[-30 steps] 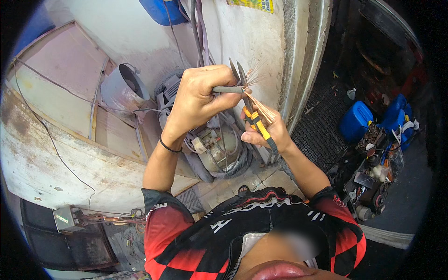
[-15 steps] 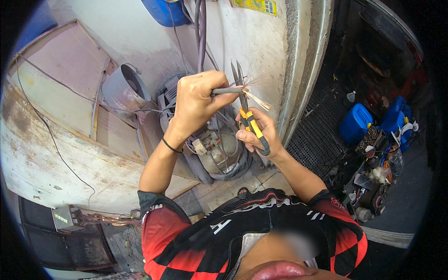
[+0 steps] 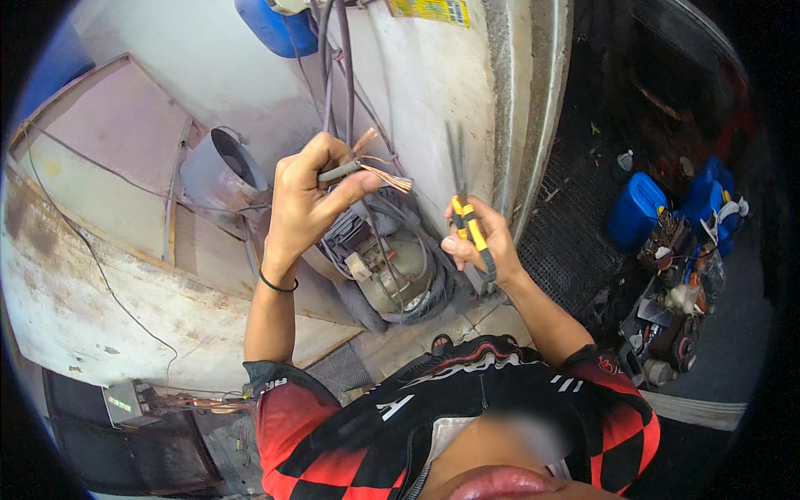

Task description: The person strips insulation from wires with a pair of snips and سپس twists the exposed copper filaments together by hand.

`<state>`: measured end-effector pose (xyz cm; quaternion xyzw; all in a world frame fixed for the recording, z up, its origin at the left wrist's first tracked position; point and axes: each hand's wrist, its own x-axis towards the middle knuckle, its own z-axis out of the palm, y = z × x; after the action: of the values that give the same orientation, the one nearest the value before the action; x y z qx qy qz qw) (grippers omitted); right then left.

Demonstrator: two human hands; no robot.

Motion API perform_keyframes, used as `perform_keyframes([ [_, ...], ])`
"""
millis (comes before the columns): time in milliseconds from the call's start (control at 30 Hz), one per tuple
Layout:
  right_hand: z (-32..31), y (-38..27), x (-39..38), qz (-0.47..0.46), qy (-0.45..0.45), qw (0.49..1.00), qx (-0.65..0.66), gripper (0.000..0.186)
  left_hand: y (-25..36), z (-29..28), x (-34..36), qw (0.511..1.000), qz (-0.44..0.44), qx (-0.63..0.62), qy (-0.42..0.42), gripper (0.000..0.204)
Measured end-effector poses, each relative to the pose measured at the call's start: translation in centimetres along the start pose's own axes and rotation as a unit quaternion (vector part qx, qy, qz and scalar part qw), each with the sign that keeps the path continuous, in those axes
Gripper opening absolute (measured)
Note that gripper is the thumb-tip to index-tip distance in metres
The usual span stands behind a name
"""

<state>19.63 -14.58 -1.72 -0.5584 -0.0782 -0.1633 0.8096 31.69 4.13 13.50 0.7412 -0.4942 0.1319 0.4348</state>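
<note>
A grey cable (image 3: 339,172) is pinched between the thumb and fingers of my left hand (image 3: 300,187). From its cut end, bare copper strands (image 3: 387,177) fan out to the right, and another frayed tuft (image 3: 365,142) points upward. My right hand (image 3: 490,237) is closed around the black-and-yellow handles of a pair of scissors (image 3: 469,221). The blades point up and are smeared by motion, so I cannot tell how far apart they are. They stand to the right of the cable, not touching it.
Beneath my hands a dusty motor unit with a round tank (image 3: 402,275) sits on the floor by the wall. A grey bucket (image 3: 221,171) lies to the left. Purple-grey cables (image 3: 346,71) hang from above. Blue jerrycans (image 3: 637,208) and cluttered tools (image 3: 667,317) stand at the right.
The scissors have come away from the cable and moved to the right. My left hand has shifted left with the cable, and its copper strands now spread in two directions.
</note>
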Motion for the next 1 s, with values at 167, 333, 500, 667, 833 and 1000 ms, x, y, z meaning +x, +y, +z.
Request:
perform_keyframes([
  [167, -0.9, -1.2, -0.4, -0.019, 0.01, 0.993, -0.12, 0.045, -0.2, 1.0, -0.3, 0.997, 0.038, -0.065, 0.003, 0.016],
  [333, -1.9, -1.5, -1.2, -0.069, 0.002, 0.974, -0.214, 0.061, -0.7, 1.7, -0.4, 0.984, 0.007, -0.174, -0.02, 0.011],
  [500, -2.0, -4.1, -2.4, -0.083, 0.03, 0.925, -0.37, 0.065, -0.4, 2.3, -0.3, 0.983, 0.043, -0.177, 0.006, 0.007],
  [667, -5.8, -3.2, -4.7, -0.152, 0.12, 0.893, -0.406, 0.055, 0.0, 3.5, 0.2, 0.993, 0.022, -0.117, 0.01, 0.007],
  [833, -12.9, -2.1, -11.5, -0.062, 0.247, 0.846, -0.468, 0.049, 1.5, 5.8, 1.7, 0.997, 0.068, -0.011, 0.027, 0.011],
  [1000, -21.5, 0.8, -20.9, 0.116, 0.445, 0.771, -0.44, 0.048, 2.3, 8.4, 1.1, 0.989, -0.09, 0.03, 0.116, 0.021],
])
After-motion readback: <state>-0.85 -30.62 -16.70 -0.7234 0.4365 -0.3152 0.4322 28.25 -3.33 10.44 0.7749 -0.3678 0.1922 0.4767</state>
